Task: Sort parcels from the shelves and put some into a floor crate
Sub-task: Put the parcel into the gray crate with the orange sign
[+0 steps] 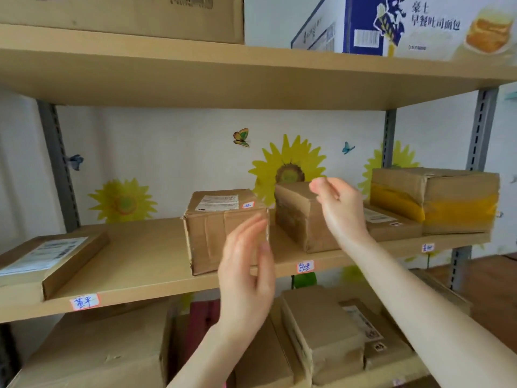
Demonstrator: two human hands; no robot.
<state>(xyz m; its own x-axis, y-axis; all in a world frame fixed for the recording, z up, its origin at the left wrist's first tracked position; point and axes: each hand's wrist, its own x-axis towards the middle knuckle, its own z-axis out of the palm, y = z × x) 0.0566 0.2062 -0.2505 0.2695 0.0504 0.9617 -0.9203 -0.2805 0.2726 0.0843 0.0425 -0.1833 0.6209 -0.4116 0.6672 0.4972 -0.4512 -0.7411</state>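
L hand [246,264] in front of labelled box [212,233], fingers straight, holding nothing. R hand [342,210] at plain box [296,219] just right of labelled box, fingers loosely bent, empty; contact unclear.

White sunflower-stickered wall [181,158] behind wooden shelves [140,261]

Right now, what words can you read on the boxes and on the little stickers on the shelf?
"豪士": on the blue and white carton on the top shelf.
"早餐吐司面包": on the same carton, just below.
"董平", handwritten, as best it reads: left shelf sticker.
Middle shelf sticker and right shelf sticker: handwritten, too blurred to read.
Shipping labels on the flat parcel and the middle parcel: too small to read.
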